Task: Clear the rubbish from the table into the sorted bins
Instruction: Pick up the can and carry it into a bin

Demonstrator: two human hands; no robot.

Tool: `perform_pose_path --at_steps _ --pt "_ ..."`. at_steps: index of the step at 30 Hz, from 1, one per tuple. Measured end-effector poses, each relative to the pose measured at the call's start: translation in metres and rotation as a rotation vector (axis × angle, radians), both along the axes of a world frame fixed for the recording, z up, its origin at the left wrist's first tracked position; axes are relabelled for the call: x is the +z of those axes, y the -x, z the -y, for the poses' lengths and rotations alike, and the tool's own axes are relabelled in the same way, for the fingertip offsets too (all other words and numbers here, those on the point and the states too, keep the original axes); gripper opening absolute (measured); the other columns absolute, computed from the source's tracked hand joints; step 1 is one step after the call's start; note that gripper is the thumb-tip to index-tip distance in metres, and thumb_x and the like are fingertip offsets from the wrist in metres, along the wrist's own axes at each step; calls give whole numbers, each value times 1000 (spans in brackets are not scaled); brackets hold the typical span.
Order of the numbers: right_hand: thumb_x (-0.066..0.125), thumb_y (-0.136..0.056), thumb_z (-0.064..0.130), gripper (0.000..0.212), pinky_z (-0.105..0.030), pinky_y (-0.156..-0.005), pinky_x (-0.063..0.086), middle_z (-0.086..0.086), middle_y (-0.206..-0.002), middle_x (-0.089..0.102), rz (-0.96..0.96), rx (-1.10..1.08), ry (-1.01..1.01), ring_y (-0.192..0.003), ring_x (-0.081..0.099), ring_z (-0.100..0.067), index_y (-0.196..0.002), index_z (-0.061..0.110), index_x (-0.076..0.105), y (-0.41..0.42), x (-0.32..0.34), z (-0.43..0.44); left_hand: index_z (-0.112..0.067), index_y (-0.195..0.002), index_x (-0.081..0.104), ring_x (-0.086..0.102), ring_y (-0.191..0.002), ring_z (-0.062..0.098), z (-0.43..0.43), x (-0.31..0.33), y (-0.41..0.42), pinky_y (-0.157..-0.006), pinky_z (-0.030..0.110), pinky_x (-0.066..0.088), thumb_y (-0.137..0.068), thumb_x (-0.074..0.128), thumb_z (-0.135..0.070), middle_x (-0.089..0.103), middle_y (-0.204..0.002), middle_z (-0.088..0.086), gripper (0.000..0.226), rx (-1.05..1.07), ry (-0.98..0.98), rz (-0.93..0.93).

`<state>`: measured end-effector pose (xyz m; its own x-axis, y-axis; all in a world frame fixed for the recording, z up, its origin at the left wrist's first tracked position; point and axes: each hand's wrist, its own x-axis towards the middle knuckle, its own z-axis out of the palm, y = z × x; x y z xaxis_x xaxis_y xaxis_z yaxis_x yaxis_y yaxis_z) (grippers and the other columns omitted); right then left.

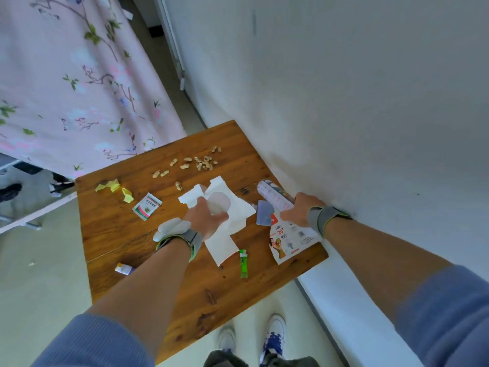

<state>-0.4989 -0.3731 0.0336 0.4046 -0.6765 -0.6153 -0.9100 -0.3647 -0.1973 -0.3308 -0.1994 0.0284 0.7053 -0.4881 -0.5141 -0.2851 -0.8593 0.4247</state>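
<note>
My left hand grips a pale round bulb over white flattened packaging in the middle of the wooden table. My right hand grips a white printed can lying near the wall. Under that hand lie a grey-blue card and a torn LED bulb box. Peanut shells are scattered at the far side. Yellow wrappers, a small sachet, a green lighter and a small tube also lie on the table.
A white wall runs along the table's right edge. A pink floral cloth hangs at the far left. A white cloth-like item lies by my left wrist. My shoes stand on the pale floor at the table's near corner.
</note>
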Motion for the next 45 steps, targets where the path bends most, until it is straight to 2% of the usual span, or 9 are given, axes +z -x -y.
perform_pose_path --at_steps 5,10,17,22,27,30,37,41,45 --pt "73 -76 55 61 -28 -68 47 -5 -99 65 -50 -18 64 -82 60 -24 -118 13 58 39 49 -28 -12 -136 37 60 -105 32 9 43 11 -74 35 51 -83 65 -45 58 -121 13 69 -199 44 65" --pt "73 -79 48 50 -28 -66 47 -3 -94 63 -28 -138 111 -80 60 -24 -112 13 60 83 86 -82 -8 -129 42 56 -114 36 -4 71 33 -99 42 44 -83 64 -46 59 -122 14 64 -405 69 131" --pt "73 -79 45 42 -28 -64 45 -2 -92 66 -71 -348 148 -78 62 -24 -106 14 64 170 113 -185 -4 -130 42 57 -110 36 -36 92 94 -78 33 42 -85 65 -38 57 -122 15 61 -724 162 88" --pt "75 -76 47 41 -28 -65 45 -1 -88 67 -111 -528 153 -76 62 -23 -100 17 63 253 128 -256 -7 -124 42 61 -95 32 -53 105 179 -72 35 50 -79 63 -46 62 -109 13 63 -954 180 3" --pt "75 -76 47 39 -28 -62 44 0 -86 65 -138 -718 178 -74 61 -23 -95 17 59 342 137 -330 -9 -119 45 60 -94 32 -85 116 277 -68 31 43 -79 66 -42 61 -108 12 56 -1165 192 13" --pt "74 -77 47 39 -27 -61 44 0 -85 65 -120 -824 196 -73 61 -22 -94 16 59 381 145 -373 -12 -115 48 63 -91 32 -104 124 322 -63 29 46 -63 64 -50 63 -104 10 67 -1261 177 -19" --pt "75 -74 47 42 -27 -63 48 -1 -87 70 -132 -1095 184 -74 64 -22 -100 16 64 519 144 -551 -19 -111 50 60 -75 27 -216 127 491 -60 31 51 -54 62 -45 67 -98 9 64 -1527 160 -91" --pt "76 -72 49 44 -24 -55 42 2 -83 66 -185 -1205 193 -71 63 -20 -101 18 62 581 145 -649 -18 -119 47 66 -85 32 -296 114 575 -62 29 47 -54 61 -42 66 -102 11 71 -1635 151 -147" --pt "77 -74 47 46 -27 -64 48 1 -87 66 -250 -1352 162 -76 63 -21 -104 15 62 646 144 -764 -15 -128 44 64 -98 33 -398 98 666 -76 33 51 -67 67 -38 62 -111 10 69 -1794 137 -148"
